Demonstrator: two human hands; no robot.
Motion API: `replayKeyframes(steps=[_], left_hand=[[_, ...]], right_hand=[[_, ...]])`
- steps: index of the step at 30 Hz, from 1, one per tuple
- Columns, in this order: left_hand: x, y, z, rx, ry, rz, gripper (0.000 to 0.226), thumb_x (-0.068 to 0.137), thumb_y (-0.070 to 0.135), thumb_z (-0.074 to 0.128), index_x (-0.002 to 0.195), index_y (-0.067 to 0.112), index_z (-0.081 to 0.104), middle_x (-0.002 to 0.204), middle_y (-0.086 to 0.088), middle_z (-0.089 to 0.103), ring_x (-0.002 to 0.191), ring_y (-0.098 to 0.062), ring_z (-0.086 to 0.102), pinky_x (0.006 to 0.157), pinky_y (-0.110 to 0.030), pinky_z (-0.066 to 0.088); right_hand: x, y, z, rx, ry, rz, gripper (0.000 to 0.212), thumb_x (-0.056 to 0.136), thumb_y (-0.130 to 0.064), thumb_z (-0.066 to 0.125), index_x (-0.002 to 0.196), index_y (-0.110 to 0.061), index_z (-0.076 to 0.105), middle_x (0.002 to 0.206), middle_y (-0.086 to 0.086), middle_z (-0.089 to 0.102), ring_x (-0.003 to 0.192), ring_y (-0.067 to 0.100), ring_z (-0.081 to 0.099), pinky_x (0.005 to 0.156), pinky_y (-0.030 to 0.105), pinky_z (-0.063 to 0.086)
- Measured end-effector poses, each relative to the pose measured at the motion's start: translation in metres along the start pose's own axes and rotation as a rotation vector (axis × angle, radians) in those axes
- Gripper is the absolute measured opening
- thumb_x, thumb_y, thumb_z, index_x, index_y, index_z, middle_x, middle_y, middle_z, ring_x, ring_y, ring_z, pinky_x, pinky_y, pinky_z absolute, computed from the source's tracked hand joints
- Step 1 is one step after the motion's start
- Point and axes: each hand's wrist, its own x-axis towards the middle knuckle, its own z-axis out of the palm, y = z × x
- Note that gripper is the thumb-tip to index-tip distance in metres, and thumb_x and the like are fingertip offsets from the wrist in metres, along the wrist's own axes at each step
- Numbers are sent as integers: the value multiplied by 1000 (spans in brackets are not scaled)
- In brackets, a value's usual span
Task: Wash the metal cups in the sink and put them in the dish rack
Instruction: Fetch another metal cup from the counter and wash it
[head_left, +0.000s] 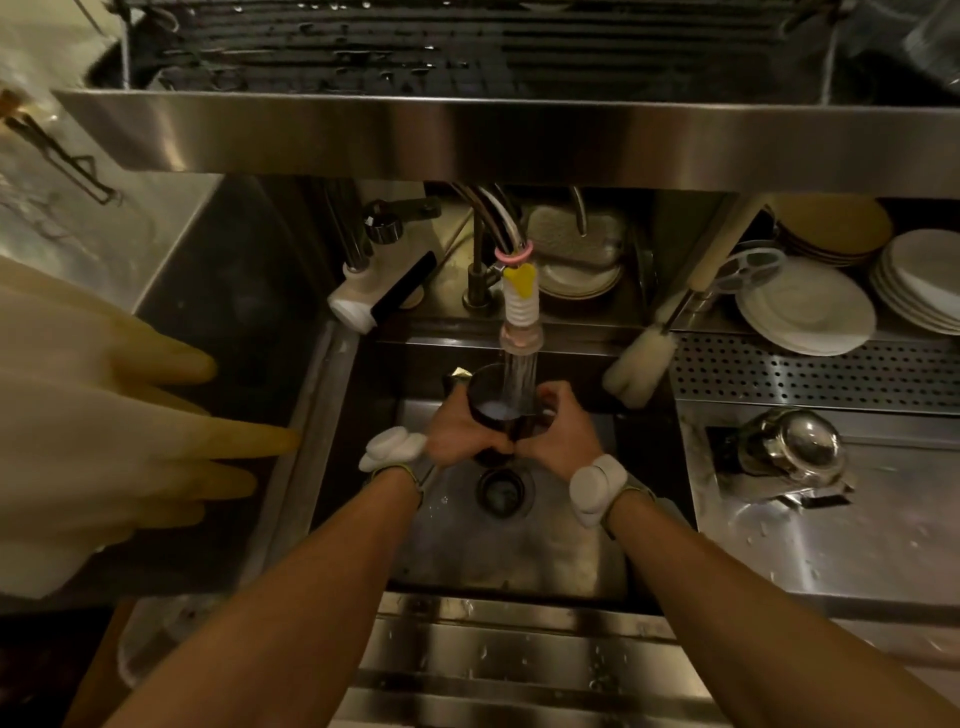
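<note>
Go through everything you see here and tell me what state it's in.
Tap: running.
Cup: upright under the tap, water inside.
Left hand: holds the cup.
Right hand: holds the cup.
Drain: uncovered.
Second cup: tipped over, untouched.
Plates: stacked.

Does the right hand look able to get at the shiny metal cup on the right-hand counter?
Probably yes, once freed: the right hand grips the dark cup under the tap, but nothing stands between it and the shiny metal cup.

The near floor of the sink (545, 551) lies open, hemmed by the tap nozzle (521, 332) behind, hanging gloves (104, 415) left and a bottle brush (640, 366) right.
</note>
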Motion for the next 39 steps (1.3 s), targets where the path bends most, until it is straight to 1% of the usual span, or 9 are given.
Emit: replayKeyframes(steps=[3, 7, 10, 14, 18, 27, 30, 35, 39], left_hand=[[14, -22, 7, 24, 35, 31, 118, 30, 31, 92, 135, 11, 43, 126, 2, 59, 120, -15, 55, 107, -38, 43], [3, 1, 15, 117, 26, 185, 87, 56, 7, 90, 131, 15, 45, 124, 1, 51, 118, -12, 48, 102, -17, 34], [7, 0, 20, 150, 82, 235, 84, 60, 12, 89, 131, 5, 45, 121, -3, 54, 111, -11, 50, 87, -10, 34], [4, -11, 13, 182, 132, 166, 90, 57, 22, 90, 132, 9, 43, 127, -7, 58, 119, -23, 55, 92, -23, 41], [11, -15, 7, 191, 241, 138, 96, 56, 27, 91, 136, 11, 40, 132, -7, 55, 125, -25, 51, 100, -28, 40], [11, -8, 12, 190, 133, 137, 91, 55, 22, 91, 131, 6, 44, 122, -13, 59, 113, -29, 58, 97, -38, 47], [13, 0, 19, 200, 117, 156, 93, 48, 32, 90, 127, 8, 48, 118, -9, 62, 111, -27, 60, 95, -37, 49], [7, -1, 27, 256, 125, 212, 84, 55, 27, 90, 126, 15, 48, 117, 2, 61, 106, -14, 58, 84, -19, 41], [5, 0, 23, 324, 114, 221, 82, 56, 28, 88, 126, 14, 48, 114, 3, 58, 105, -14, 56, 85, -23, 43]], right_hand=[[1, 3, -3, 89, 17, 20, 60, 72, 5, 74, 124, -9, 49, 122, 9, 60, 111, 19, 59, 86, 22, 46], [7, 6, -14, 41, 76, -15, 47, 77, 1, 72, 120, -7, 53, 117, 11, 64, 107, 20, 61, 89, 25, 48], [12, 12, -21, 61, 66, -13, 43, 76, 4, 71, 114, -8, 55, 114, 13, 65, 107, 24, 63, 91, 38, 53], [20, 17, -31, -42, 58, -22, 38, 78, 18, 53, 110, -2, 59, 107, 13, 67, 107, 24, 64, 89, 31, 51], [20, 18, -36, -151, 105, -1, 38, 81, 14, 51, 114, -3, 60, 112, 13, 67, 108, 21, 63, 85, 22, 44], [16, 27, -39, -257, 130, 31, 34, 81, 10, 50, 107, -4, 65, 108, 15, 70, 107, 26, 63, 90, 25, 44], [13, 32, -41, -274, 146, 6, 30, 82, 7, 52, 106, -6, 66, 108, 14, 70, 108, 28, 62, 94, 29, 46], [9, 33, -47, -308, 191, 2, 25, 91, 0, 49, 107, -3, 67, 113, 14, 68, 109, 27, 61, 82, 15, 36], [5, 32, -42, -289, 150, 27, 26, 89, 1, 51, 108, -6, 66, 112, 12, 69, 110, 25, 61, 85, 18, 38]])
